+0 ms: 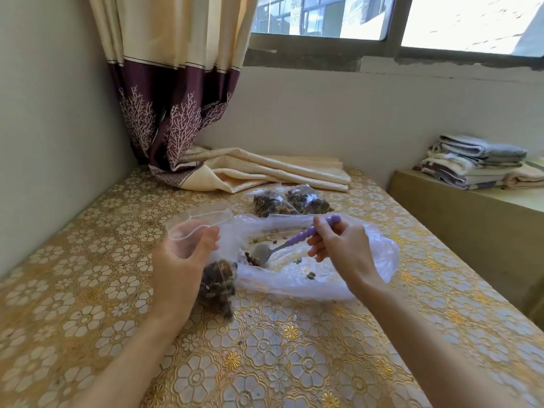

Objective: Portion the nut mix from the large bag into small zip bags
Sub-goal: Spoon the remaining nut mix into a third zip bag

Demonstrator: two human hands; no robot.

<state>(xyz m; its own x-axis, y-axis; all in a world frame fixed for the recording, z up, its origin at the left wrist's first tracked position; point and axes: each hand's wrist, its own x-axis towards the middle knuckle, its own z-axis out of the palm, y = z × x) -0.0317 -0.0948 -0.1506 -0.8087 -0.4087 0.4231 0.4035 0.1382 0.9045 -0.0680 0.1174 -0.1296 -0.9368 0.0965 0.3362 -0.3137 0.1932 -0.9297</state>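
- Small zip bag: being held upright by the left hand, fingers curled round its upper part; nut mix filling its lower half, mouth open above the grip.
- Fork: purple handle being pinched by the right hand; tines being rested in the large bag, just beside the zip bag.
- Large bag: being laid flat on the desk, few nuts remaining.
- Two filled bags: lying beyond it.

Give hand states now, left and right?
Left hand: holds the clear small zip bag, open-mouthed, part-filled.
Right hand: grips the purple-handled metal spoon.
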